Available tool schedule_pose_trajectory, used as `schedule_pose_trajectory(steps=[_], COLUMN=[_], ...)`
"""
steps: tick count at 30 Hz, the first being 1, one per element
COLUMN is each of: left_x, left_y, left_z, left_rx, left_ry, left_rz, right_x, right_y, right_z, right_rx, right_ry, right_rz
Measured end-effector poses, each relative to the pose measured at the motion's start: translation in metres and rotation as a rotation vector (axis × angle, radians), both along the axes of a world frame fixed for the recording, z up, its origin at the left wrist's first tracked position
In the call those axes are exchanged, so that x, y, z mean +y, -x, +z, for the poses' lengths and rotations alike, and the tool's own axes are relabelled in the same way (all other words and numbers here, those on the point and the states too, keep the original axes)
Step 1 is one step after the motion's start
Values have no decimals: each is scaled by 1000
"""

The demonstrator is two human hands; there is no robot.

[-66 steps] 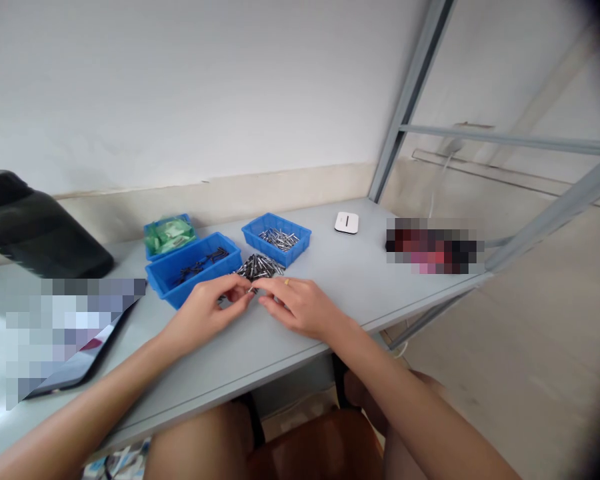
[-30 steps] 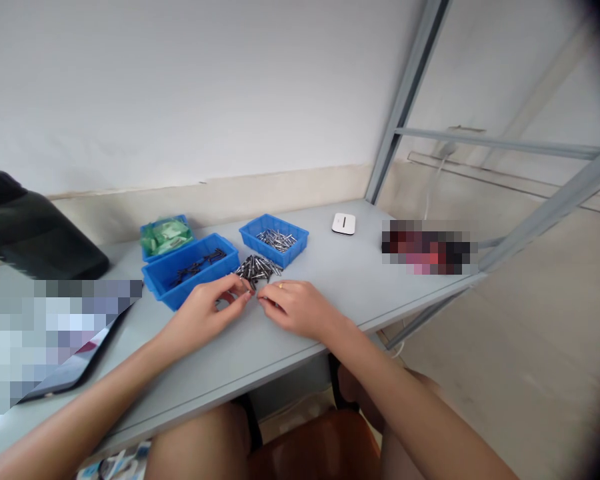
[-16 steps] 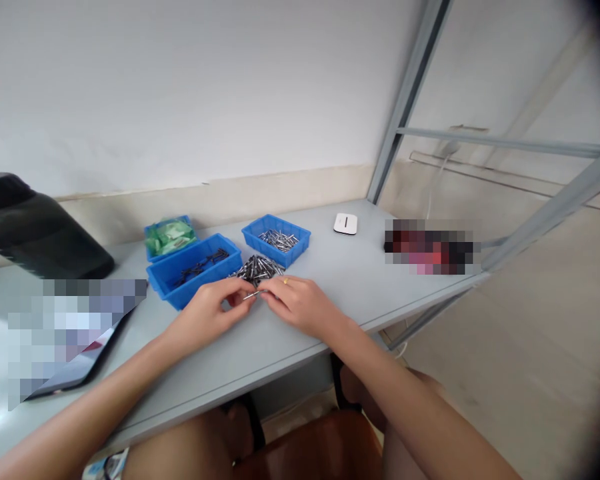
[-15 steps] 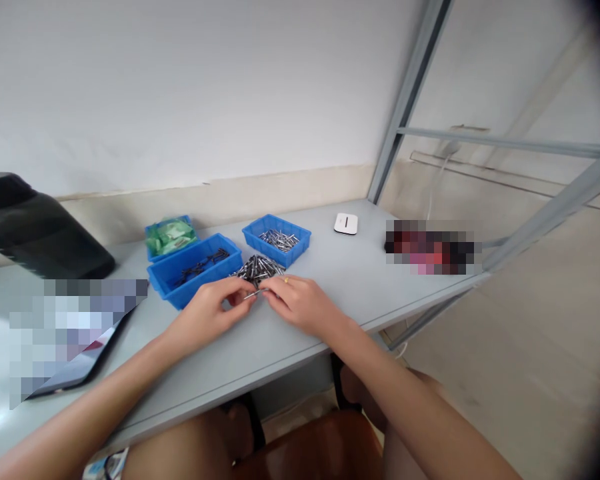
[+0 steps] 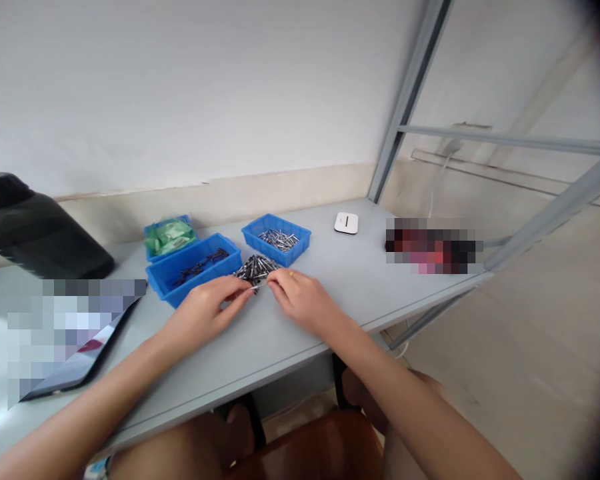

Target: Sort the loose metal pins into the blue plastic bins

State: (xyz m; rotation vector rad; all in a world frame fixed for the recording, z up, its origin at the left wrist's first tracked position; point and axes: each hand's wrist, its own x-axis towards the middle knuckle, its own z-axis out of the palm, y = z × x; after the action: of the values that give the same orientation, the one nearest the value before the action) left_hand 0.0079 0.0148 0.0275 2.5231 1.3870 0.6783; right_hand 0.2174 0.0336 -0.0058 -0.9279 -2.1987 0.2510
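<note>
A thin silver metal rod (image 5: 258,287) stretches between my two hands, just in front of a pile of slim silver and dark metal pieces (image 5: 256,267). My left hand (image 5: 211,305) pinches its left end between thumb and fingertips. At the other end, the fingers of my right hand (image 5: 301,299) are closed together on the rod, partly hiding it. Behind my left hand stands a blue bin (image 5: 163,288) with dark slim pieces inside. A smaller blue tray (image 5: 298,251) beyond the pile holds silver pieces.
Another blue tray (image 5: 150,252) with a green plastic bag (image 5: 173,235) sits at the back. A dark bottle (image 5: 45,230) and a blurred-out tablet-like device (image 5: 93,363) are on the left. Rightward lie a white box (image 5: 347,223) and a pixelated item (image 5: 425,250), near grey metal posts.
My right hand has shifted slightly right and up, widening the gap between my hands. More of the rod shows between them. The bins and pile stay put.
</note>
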Motion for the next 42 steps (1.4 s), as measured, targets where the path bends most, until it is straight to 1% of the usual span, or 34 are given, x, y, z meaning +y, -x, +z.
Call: schedule_pose_trajectory(steps=[6,11,20,26,30,35,37,39,42], left_x=[3,6,5,4,4,4,3,2,2], left_y=[5,8,8,7,7,7,7,6,5], left_z=[-5,-9,-8,-6,-4,-6,-8,-8,-8], left_rx=[34,43,38,15,-1,133,191,220,238], left_ry=[-58,-63,-68,-73,-54,-9,12,20,14], left_rz=[40,62,78,87,125,36,21,10,-17], right_x=[-2,-3,-4,-3,-3,1,7,14,18], right_y=[-1,-1,-1,-1,-1,-1,-1,-2,-3], right_z=[2,2,4,4,5,5,4,1,-2], right_rx=[55,49,5,29,87,185,202,189,139], right_ry=[-48,-78,-130,-165,-165,-146,-107,-35,67], right_rz=[90,111,126,141,80,-90,-168,-209,-191])
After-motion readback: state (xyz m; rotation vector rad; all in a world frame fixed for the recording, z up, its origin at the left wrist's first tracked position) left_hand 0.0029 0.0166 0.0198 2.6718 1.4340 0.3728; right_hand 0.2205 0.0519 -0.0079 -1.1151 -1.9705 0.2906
